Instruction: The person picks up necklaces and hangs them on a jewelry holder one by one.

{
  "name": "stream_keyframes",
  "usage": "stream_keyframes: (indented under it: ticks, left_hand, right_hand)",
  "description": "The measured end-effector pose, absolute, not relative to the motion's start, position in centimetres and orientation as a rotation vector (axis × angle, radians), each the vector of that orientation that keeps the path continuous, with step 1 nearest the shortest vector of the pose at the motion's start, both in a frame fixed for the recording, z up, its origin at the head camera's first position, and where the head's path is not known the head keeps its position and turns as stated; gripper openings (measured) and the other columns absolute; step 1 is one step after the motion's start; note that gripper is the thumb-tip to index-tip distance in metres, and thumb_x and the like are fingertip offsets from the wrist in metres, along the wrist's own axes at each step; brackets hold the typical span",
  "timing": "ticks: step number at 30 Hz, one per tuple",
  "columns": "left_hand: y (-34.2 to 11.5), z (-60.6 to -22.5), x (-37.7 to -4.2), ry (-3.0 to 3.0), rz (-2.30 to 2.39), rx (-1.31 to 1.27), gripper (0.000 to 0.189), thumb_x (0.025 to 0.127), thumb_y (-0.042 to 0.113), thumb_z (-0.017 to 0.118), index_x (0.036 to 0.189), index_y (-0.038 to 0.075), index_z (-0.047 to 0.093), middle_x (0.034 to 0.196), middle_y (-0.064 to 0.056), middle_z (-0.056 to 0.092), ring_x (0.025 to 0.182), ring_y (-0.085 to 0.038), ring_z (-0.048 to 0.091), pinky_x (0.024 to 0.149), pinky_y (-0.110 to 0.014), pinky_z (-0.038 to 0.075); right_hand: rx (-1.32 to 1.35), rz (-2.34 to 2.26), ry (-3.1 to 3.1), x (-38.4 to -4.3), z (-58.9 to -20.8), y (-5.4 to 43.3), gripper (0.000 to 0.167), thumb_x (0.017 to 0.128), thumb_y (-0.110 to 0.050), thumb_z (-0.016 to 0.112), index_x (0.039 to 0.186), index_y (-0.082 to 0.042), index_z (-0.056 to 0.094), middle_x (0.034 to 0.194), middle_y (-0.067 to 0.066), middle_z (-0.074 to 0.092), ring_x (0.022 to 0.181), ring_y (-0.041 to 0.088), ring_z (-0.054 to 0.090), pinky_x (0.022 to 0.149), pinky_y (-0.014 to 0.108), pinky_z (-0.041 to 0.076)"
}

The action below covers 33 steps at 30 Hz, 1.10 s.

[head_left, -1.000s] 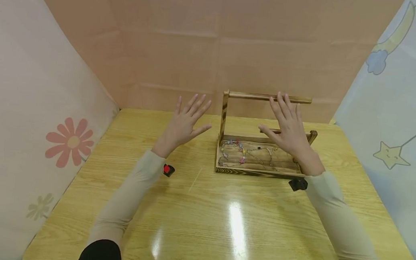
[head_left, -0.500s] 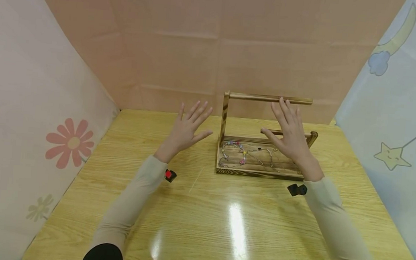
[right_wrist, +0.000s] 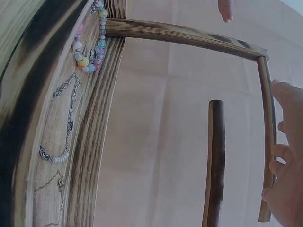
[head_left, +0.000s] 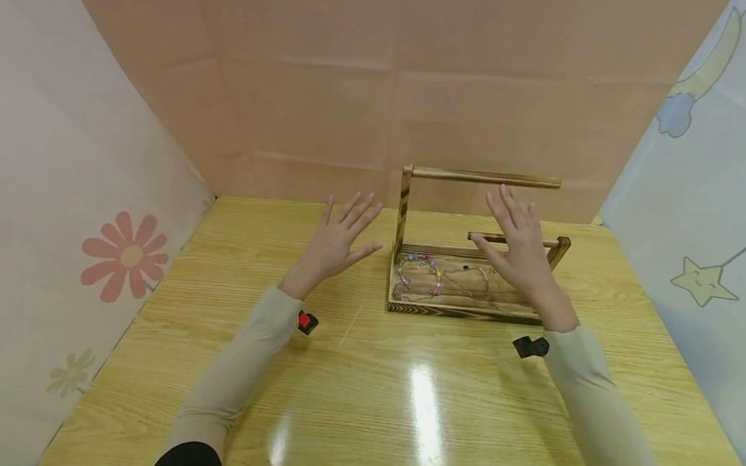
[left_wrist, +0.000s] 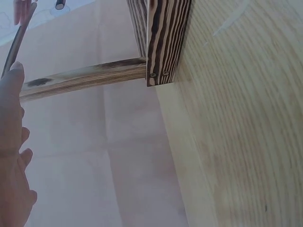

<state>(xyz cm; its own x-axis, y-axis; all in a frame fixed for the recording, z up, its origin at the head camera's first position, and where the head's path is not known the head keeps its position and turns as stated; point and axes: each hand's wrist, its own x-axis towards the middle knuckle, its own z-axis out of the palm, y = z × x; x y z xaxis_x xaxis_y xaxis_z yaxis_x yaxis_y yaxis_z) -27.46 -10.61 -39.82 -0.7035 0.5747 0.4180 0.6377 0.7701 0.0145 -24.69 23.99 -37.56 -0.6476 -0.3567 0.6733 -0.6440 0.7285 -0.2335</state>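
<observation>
Drawn slightly back or down, the person's left grip (head_left: 329, 248) and right grip (head_left: 519, 254) are released, fingers spread. Toward the table (head_left: 348, 397)'s far edge sits the wooden stand (head_left: 452, 311); a careless right sweep might catch its upper bar (head_left: 481, 177), tipping out the beaded bracelet (head_left: 438, 274).

Before me, a screened tabletop booth (head_left: 225, 121), home or studio unclear; creased tan backdrop (head_left: 335, 35) behind; flower-printed sheet (head_left: 41, 152) left; moon-and-star sheet (head_left: 693, 205) right; wood-grain table (head_left: 362, 391) between.

White glare on the tabletop (head_left: 361, 405)
</observation>
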Motion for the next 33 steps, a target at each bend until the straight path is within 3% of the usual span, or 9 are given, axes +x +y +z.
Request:
stream_keyframes:
  ticks: [9,20,27,33]
  left_hand:
    - [-10.6,-40.9,-27.4,-2.566,-0.243,-0.933,0.072,0.093,0.061,0.034,0.151,0.023,0.013,0.156,-0.004,0.014,0.143,-0.026,0.012,0.112,-0.054,-0.008]
    - [-10.5,-41.2,-27.0,-2.604,-0.253,-0.931,0.074,0.092,0.063,0.032,0.151,0.023,0.012,0.156,-0.004,0.013,0.143,-0.026,0.013,0.112,-0.053,-0.009]
    - [-10.1,-41.2,-26.9,-2.581,-0.285,-0.935,0.071,0.094,0.059,0.034,0.15,0.02,0.016,0.157,-0.001,0.009,0.143,-0.024,0.012,0.113,-0.055,-0.004]
    - [-9.6,-41.3,-26.6,-2.579,-0.397,-0.958,0.072,0.093,0.062,0.027,0.151,0.021,0.013,0.157,0.001,0.006,0.143,-0.026,0.012,0.112,-0.055,-0.004]
  right_hand:
    - [0.804,0.718,-2.254,-24.3,-38.2,24.3,0.065,0.089,-0.027,0.063,0.145,-0.011,0.034,0.151,0.013,0.027,0.136,0.038,0.025,0.113,0.054,0.01]
    - [0.836,0.781,-2.251,-23.8,-39.4,24.6,0.064,0.087,-0.018,0.066,0.143,-0.009,0.036,0.148,0.014,0.032,0.136,0.035,0.028,0.113,0.05,0.017]
    - [0.859,0.79,-2.216,-23.7,-39.7,24.7,0.062,0.082,-0.01,0.07,0.138,-0.003,0.043,0.141,0.019,0.04,0.129,0.037,0.036,0.107,0.053,0.027]
    - [0.852,0.808,-2.232,-23.6,-40.2,24.9,0.064,0.076,0.001,0.072,0.135,-0.002,0.047,0.135,0.021,0.045,0.124,0.037,0.04,0.1,0.053,0.032]
